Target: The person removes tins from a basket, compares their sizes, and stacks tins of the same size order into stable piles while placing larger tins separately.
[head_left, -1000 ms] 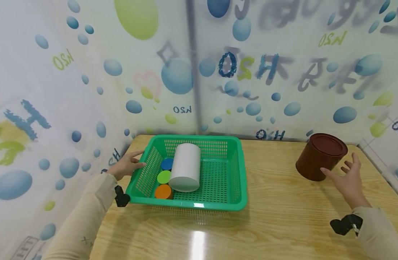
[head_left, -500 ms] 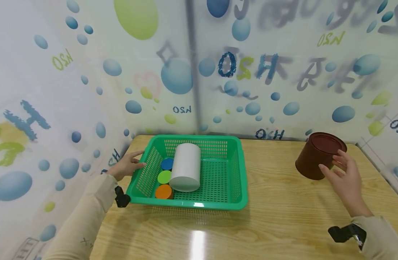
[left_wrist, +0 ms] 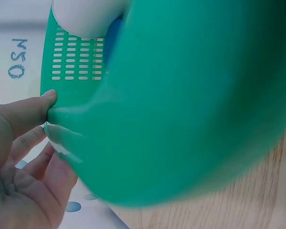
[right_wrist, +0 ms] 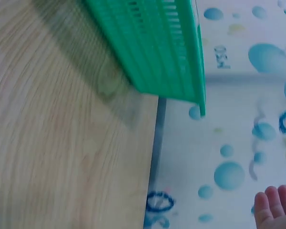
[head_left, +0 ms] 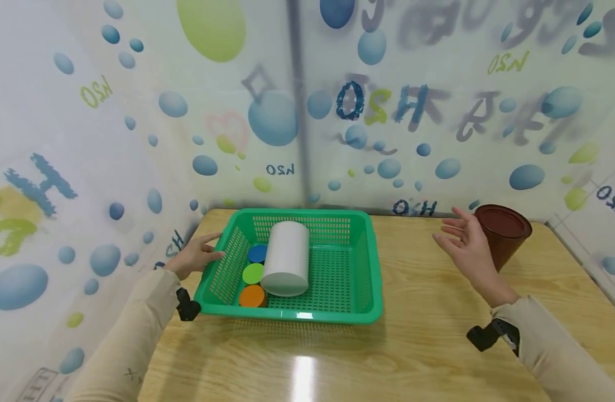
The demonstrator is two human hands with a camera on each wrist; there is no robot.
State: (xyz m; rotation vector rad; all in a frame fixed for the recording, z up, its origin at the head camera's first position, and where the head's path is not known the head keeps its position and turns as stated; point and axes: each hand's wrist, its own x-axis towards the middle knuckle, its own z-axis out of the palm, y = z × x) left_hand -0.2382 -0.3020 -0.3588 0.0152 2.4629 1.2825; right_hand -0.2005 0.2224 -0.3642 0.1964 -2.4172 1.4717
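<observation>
A green perforated plastic basket (head_left: 337, 317) stands on the wooden table. My left hand (head_left: 193, 258) pinches its left rim; the left wrist view shows the thumb (left_wrist: 48, 98) on the rim and the fingers beneath. Inside the basket lies a white cylinder (head_left: 289, 254), beside short round pieces in blue (head_left: 257, 253), lime green (head_left: 253, 273) and orange (head_left: 253, 296). My right hand (head_left: 470, 251) is in the air with loosely bent fingers, holding nothing. Right behind it is a dark brown can (head_left: 505, 237) with a recessed round top, its left side partly hidden by the hand.
The wooden table (head_left: 413, 335) extends in front of the basket and to its right. A white wall (head_left: 327, 156) with blue and green bubble prints stands along the table's back edge, with more wall at left and right.
My right hand has moved left, from the right side of the brown can to its left front, towards the basket. The can stays standing where it was. My left hand keeps its place.
</observation>
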